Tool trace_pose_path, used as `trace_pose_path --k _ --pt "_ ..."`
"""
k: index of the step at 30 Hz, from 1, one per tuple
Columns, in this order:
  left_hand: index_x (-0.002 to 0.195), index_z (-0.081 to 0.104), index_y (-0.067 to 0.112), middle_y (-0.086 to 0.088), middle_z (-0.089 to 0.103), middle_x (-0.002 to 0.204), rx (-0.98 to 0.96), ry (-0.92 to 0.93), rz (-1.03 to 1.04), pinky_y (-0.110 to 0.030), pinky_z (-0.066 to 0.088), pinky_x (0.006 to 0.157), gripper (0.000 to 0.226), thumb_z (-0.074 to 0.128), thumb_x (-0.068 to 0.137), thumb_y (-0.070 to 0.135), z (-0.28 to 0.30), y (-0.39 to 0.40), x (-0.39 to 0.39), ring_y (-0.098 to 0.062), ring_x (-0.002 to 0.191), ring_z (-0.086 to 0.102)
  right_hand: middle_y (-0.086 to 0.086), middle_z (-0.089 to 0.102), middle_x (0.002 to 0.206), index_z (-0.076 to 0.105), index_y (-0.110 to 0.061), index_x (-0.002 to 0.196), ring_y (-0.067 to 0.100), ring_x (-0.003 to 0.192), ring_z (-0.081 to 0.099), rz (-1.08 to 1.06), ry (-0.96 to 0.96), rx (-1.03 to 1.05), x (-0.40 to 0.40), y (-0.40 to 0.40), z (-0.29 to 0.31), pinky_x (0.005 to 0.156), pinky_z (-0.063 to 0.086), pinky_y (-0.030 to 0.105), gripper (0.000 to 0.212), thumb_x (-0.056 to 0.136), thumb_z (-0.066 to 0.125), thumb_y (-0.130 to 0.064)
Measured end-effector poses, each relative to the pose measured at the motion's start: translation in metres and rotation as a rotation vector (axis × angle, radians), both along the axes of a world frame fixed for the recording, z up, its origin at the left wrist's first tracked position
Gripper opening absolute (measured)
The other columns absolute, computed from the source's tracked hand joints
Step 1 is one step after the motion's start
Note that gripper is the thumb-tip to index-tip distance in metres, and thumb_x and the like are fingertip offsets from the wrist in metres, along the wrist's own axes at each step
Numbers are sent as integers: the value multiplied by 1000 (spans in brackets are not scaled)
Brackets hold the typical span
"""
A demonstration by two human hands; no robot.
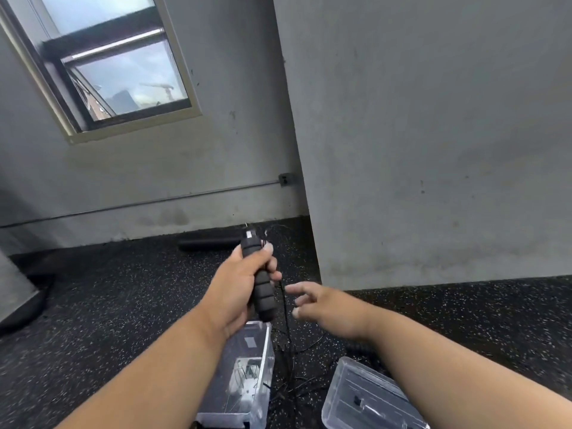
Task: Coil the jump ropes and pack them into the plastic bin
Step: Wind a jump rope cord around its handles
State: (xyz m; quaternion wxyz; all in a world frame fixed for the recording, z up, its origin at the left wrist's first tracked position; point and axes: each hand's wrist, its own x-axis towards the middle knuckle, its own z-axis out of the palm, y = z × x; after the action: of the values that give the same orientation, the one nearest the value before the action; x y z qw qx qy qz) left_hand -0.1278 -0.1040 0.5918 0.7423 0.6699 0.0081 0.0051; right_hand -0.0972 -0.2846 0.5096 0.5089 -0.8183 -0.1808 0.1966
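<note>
The left hand (pixel 240 286) is gripping a jump rope handle (pixel 258 274) upright; the right hand (pixel 322 306) is hovering beside it, fingers spread, holding nothing.

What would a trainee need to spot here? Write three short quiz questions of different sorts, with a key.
1. True or false: the left hand grips the black foam jump rope handle.
2. Which describes the right hand? A) it holds the lid; B) open, fingers reaching toward the thin black cord; C) inside the bin.
3. Fill in: the clear plastic bin stands on the ____ rubber floor.

Key: 1 true; 2 B; 3 speckled. The clear lid lies apart, to the bin's right.
</note>
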Motion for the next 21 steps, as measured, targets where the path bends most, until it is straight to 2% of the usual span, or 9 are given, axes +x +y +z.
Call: trace_pose_path --k 2,4,7,8,10,13,16,18,21 --pt "110 57 16 -5 61 81 -93 -8 -30 -26 50 66 9 63 103 20 12 -6 2 -15 69 61 -5 60 139 46 -46 149 14 96 67 78 -31 -66 -1 10 -11 84 54 34 51 102 63 -41" --pt "109 56 17 -5 60 82 -133 -36 -57 -26 49 66 8 62 104 19 23 -12 2 -15 68 61 -5 68 126 51 -46 144 27 84 68 136 -79 -111 -1 19 -21 79 58 42 39 105 56 -45" --pt "110 58 16 -7 64 84 -145 -79 -65 -27 49 70 7 61 104 17 34 -12 0 -17 72 65 0 72 109 67 -20 120 28 93 70 128 -266 -207 -1 15 -17 88 59 47 28 113 40 -26" --pt "111 58 16 -8 67 86 -143 -97 -50 -28 50 71 8 60 104 15 36 -10 1 -18 74 66 3 74 103 68 -16 110 25 92 71 48 -265 -165 1 11 -13 89 59 44 30 113 39 -24" --pt "113 58 15 -10 74 93 -130 -118 -9 -27 54 71 10 59 103 11 34 -1 2 -19 79 70 10 76 92 66 -12 99 21 77 68 -155 -142 74 6 3 -2 78 58 41 35 113 39 -30" --pt "120 56 13 -10 79 111 0 -62 18 -29 54 76 19 59 103 6 17 11 5 -21 91 75 14 74 84 64 -7 100 20 67 60 -322 -99 365 12 -5 21 63 53 37 35 114 39 -28" --pt "121 59 12 -12 76 119 107 46 35 -37 58 86 24 64 100 3 -20 18 7 -28 104 75 18 72 85 65 -10 100 17 64 60 -322 -160 423 10 -4 38 57 52 28 32 113 41 -27" --pt "119 63 13 -16 71 124 192 115 35 -45 56 98 27 69 95 4 -46 20 6 -31 107 71 22 73 89 66 -12 101 17 65 63 -317 -197 466 6 0 48 59 54 29 31 113 42 -28" --pt "120 66 20 -9 72 119 333 215 -79 -35 53 87 29 72 93 9 -77 11 -2 -20 93 62 26 72 91 66 -10 106 21 69 68 -297 -223 592 -1 5 67 61 56 32 32 112 43 -31"
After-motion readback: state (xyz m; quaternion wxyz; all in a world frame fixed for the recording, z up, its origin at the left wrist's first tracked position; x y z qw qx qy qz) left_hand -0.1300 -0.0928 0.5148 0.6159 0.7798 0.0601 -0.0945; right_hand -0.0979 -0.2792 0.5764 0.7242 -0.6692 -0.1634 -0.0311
